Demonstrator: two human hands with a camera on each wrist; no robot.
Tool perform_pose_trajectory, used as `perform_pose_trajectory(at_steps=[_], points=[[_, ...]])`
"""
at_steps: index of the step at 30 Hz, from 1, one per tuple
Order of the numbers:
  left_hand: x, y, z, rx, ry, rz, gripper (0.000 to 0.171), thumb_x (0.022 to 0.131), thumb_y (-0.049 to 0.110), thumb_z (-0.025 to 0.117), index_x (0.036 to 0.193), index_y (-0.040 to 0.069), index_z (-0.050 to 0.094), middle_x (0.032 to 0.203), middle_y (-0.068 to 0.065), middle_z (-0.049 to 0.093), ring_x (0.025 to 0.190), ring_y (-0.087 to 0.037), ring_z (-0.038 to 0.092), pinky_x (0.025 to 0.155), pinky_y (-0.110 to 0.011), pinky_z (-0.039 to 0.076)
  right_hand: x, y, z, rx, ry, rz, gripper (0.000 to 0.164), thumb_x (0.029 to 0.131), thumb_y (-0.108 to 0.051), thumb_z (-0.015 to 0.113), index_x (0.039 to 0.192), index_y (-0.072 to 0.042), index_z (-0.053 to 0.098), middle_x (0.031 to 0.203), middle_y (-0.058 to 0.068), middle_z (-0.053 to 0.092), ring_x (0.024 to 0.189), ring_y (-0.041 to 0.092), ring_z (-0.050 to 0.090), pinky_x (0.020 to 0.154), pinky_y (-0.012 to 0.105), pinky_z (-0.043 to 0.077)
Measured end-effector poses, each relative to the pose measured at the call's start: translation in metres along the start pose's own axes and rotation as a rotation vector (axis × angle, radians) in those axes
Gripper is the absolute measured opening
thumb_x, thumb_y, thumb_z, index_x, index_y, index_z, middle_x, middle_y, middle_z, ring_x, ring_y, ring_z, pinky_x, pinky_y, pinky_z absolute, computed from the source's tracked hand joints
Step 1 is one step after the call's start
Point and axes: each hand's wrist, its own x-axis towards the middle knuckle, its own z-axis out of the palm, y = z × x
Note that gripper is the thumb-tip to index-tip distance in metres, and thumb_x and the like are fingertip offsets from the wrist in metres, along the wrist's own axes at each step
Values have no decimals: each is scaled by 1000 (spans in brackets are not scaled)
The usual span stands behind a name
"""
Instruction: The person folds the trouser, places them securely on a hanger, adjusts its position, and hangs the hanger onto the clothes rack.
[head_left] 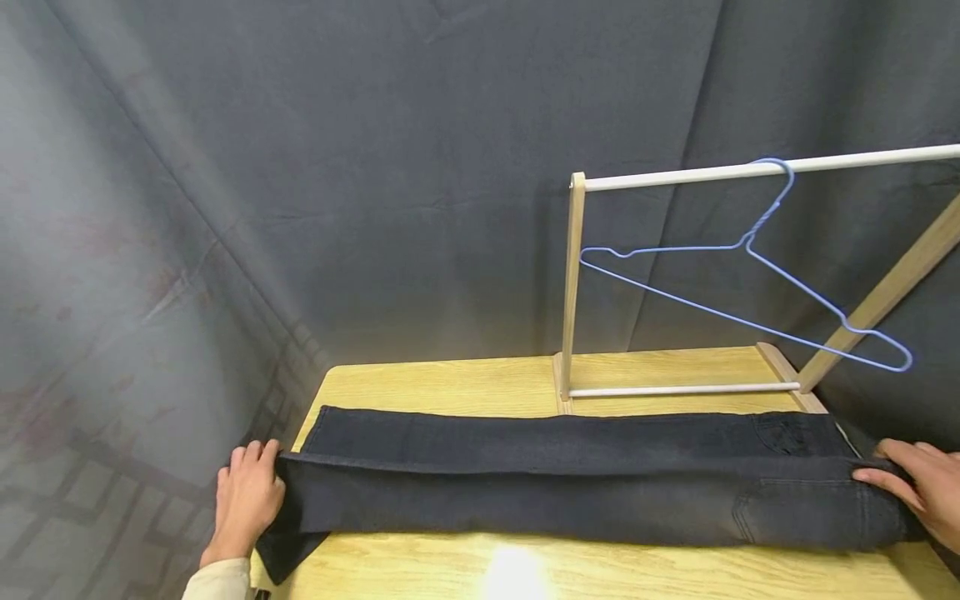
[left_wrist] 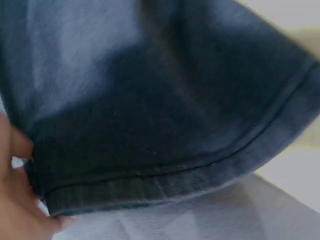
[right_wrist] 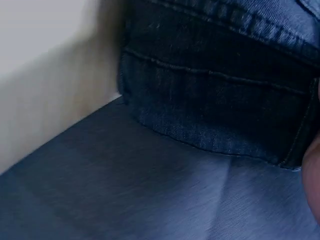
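A pair of dark jeans stretches sideways across the wooden table, folded lengthwise with one leg lying behind the other. At the left end my left hand pinches the edge of the front leg by its hem. The left wrist view shows that stitched hem curving away from the fingers, its far part drooping. On the right, my right hand grips the waist end, thumb on top of the cloth. A stitched waistband fills much of the right wrist view, with only a bit of the hand at that frame's right edge.
Behind the jeans stands a clothes rack with a wooden post and a white rail. A blue wire hanger hangs from the rail. Grey curtains surround the wooden table at the back and left.
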Motion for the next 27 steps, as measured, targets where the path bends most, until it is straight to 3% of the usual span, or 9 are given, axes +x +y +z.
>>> perform_pose_trajectory(at_steps=[4, 7, 10, 13, 18, 24, 27], points=[[9, 3, 3, -14, -31, 25, 14, 84, 5, 48, 97, 1, 48, 91, -21, 42, 87, -43, 35, 65, -55, 25, 11, -4, 4, -41, -19, 30, 35, 86, -45, 62, 80, -11, 54, 67, 4, 57, 61, 18, 48, 59, 39, 30], [15, 5, 7, -26, 34, 42, 15, 84, 5, 48, 97, -2, 47, 90, -23, 38, 83, -44, 33, 65, -56, 23, 17, -8, 11, -58, -5, 63, 42, 97, -42, 47, 86, -3, 53, 79, 18, 57, 72, 36, 48, 66, 49, 29], [23, 6, 11, -40, 105, 35, 15, 85, 1, 46, 100, -3, 47, 92, -25, 37, 84, -46, 32, 66, -58, 22, 26, -11, 20, -64, -15, 105, 41, 102, -32, 41, 84, 4, 50, 80, 24, 53, 75, 43, 46, 71, 55, 28], [32, 8, 13, -71, 103, 1, 16, 86, -3, 44, 101, -2, 48, 98, -25, 37, 89, -46, 31, 69, -59, 22, 37, -12, 26, -75, -95, 198, 31, 101, -20, 46, 83, 6, 48, 79, 27, 50, 78, 46, 44, 76, 61, 26], [44, 13, 19, -155, 39, -149, 13, 94, 8, 54, 102, -2, 55, 103, -23, 46, 100, -46, 39, 78, -61, 27, 51, -15, 39, -55, -267, 361, 25, 96, -13, 51, 82, 7, 46, 80, 29, 49, 85, 49, 41, 80, 70, 17], [42, 15, 42, -377, -51, -440, 42, 95, 34, 56, 115, -2, 48, 109, -33, 57, 104, -52, 53, 84, -60, 41, 50, -21, 66, -19, -325, 458, 26, 95, -11, 51, 90, 14, 46, 87, 35, 46, 92, 54, 37, 86, 72, 14], [36, 14, 55, -477, -142, -529, 52, 95, 37, 55, 126, -1, 37, 113, -34, 55, 103, -51, 55, 83, -57, 42, 39, -24, 79, -29, -332, 496, 29, 93, -8, 51, 102, 17, 42, 103, 39, 39, 103, 57, 30, 92, 72, 12]])
